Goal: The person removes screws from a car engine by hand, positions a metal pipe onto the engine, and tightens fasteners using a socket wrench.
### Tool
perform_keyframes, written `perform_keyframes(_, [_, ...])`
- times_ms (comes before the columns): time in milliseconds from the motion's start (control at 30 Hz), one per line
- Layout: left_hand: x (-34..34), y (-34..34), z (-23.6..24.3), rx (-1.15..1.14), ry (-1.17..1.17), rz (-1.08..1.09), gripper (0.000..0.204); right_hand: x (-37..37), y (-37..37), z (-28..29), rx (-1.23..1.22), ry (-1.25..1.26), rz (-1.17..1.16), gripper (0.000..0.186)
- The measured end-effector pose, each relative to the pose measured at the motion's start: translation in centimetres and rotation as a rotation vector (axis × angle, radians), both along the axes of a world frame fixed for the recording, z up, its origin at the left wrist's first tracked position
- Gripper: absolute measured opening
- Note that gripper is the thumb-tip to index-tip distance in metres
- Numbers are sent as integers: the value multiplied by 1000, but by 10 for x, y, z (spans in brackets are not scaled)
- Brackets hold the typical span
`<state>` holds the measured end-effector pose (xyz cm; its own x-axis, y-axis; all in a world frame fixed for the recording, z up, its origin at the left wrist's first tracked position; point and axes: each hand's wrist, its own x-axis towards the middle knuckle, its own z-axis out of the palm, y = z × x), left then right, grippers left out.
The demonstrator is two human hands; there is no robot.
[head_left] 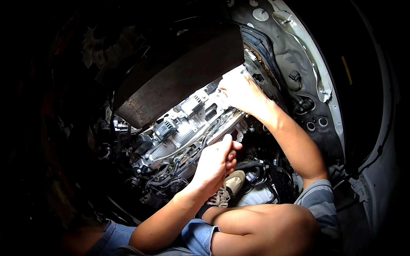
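Note:
Brightly lit, the engine lies in the middle of the view, with ignition coils in a row along its top. At its far right end is my right hand, washed out by the light. Its fingers are curled against the engine's top; what they grip is too bright to make out. My left hand hovers on the near side, above hoses and wiring. Its fingers are folded in, the thumb laid over them, and whatever they may hold is hidden.
A dark panel overhangs the engine's far side. Wiring runs along its near edge. My shoe and bent knee are close below my hands. Right of my right arm stands the grey body wall with a pale metal rail.

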<state>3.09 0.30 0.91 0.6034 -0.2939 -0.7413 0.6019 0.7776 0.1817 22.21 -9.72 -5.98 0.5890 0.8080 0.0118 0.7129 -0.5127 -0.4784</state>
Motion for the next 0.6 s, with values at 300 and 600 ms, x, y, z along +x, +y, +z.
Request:
perform_keyframes(300, [-2, 5, 7, 22, -6, -11, 35, -16, 1, -11, -208, -541, 54, 24])
perform_keyframes(600, [1, 16, 9, 41, 43, 9, 35, -12, 14, 17, -497, -142, 69, 22])
